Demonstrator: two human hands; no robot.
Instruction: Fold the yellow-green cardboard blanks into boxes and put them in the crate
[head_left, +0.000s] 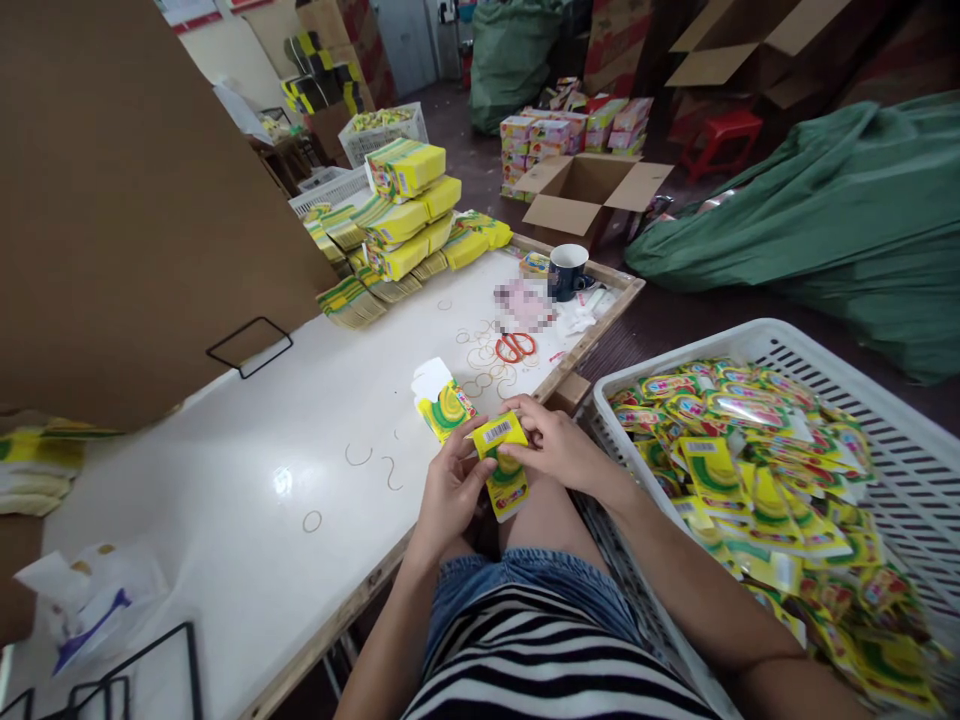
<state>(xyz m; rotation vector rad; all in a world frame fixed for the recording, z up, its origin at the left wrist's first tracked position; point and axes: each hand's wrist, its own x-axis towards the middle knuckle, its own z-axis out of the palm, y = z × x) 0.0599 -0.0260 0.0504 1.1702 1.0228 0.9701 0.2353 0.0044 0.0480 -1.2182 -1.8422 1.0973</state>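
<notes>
A small yellow-and-green printed card packet (504, 470) with a barcode is held over my lap at the table's edge. My left hand (456, 478) pinches its left side, thumb across the front. On the upper right side, my right hand (551, 440) grips the same packet between thumb and fingers. Just beyond them, a yellow carton with a white flap (442, 400) lies on the white table (300, 450); its near end is partly behind my left fingers. Whether those fingers touch it, I cannot tell.
To the right stands a white plastic basket (765, 335) heaped with packets (750, 480). Orange-handled scissors (515, 347), rubber bands (480, 385) and a dark mug (568, 272) are on the table. Yellow carton stacks (409, 220) stand at the back beside a large cardboard sheet (150, 200).
</notes>
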